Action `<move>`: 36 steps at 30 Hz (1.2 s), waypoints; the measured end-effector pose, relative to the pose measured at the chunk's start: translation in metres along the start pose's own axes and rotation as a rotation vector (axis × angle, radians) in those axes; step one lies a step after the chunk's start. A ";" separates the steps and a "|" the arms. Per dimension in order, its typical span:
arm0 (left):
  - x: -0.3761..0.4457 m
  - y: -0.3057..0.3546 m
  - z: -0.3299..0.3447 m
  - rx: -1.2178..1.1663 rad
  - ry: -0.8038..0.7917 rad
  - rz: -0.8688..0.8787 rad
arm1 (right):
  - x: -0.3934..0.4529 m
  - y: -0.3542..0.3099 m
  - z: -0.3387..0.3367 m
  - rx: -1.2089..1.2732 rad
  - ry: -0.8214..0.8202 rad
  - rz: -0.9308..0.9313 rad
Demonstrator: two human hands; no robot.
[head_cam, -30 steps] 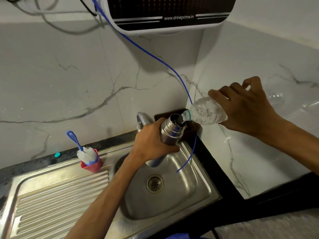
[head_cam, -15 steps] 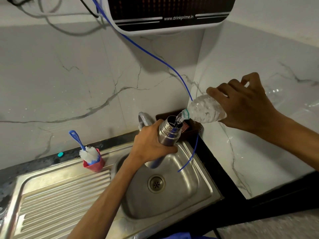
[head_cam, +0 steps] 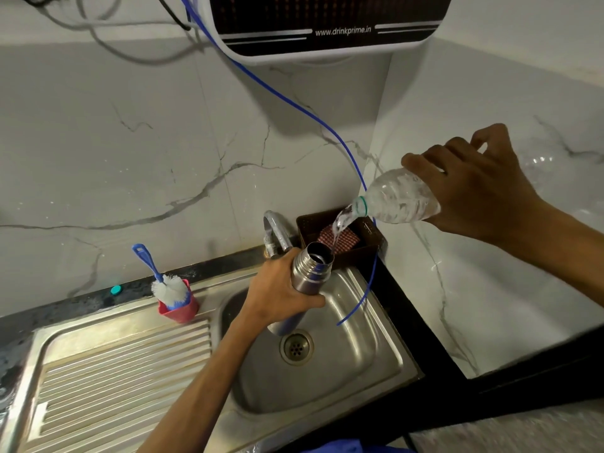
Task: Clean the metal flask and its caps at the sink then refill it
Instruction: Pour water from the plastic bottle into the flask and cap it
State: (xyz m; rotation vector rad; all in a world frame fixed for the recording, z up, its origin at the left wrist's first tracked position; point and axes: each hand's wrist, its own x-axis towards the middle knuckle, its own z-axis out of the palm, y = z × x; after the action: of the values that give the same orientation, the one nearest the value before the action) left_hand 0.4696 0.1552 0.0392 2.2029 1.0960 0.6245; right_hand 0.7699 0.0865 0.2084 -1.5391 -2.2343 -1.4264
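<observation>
The metal flask (head_cam: pixel 309 273), brushed steel with its mouth uncapped, is gripped around its body by the left hand (head_cam: pixel 281 294) and held tilted above the sink (head_cam: pixel 385 348). A clear plastic bottle (head_cam: pixel 397 201) is clasped by the right hand (head_cam: pixel 474 188), and water (head_cam: pixel 338 228) is poured into the flask's opening.

Silver flask (head_cam: pixel 309 273), shiny steel sink (head_cam: pixel 376 338) with a ribbed drainboard. Clear plastic bottle (head_cam: pixel 400 199), green neck ring. Blue-handled white brush (head_cam: pixel 170 286) in a red cup (head_cam: pixel 181 310). Red-checked cloth (head_cam: pixel 343 238) in a dark brown basket (head_cam: pixel 371 233). White grey-veined wall (head_cam: pixel 130 158).
</observation>
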 end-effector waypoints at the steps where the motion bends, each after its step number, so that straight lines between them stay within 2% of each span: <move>1: -0.002 -0.002 0.002 0.003 -0.003 -0.010 | 0.000 0.001 0.000 -0.009 0.002 -0.002; 18: -0.010 -0.021 0.016 -0.006 -0.028 -0.046 | 0.000 0.011 -0.008 -0.012 -0.040 0.034; 27: 0.006 0.009 -0.001 -0.054 0.000 0.040 | -0.003 0.002 -0.004 0.019 -0.020 -0.010; 36: 0.017 0.043 -0.022 -0.032 0.046 0.050 | -0.005 -0.005 -0.004 0.012 -0.051 -0.023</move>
State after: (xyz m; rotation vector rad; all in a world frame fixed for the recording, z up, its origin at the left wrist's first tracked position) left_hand 0.4885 0.1552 0.0865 2.2046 1.0500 0.7123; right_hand 0.7668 0.0795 0.2050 -1.5684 -2.2926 -1.3921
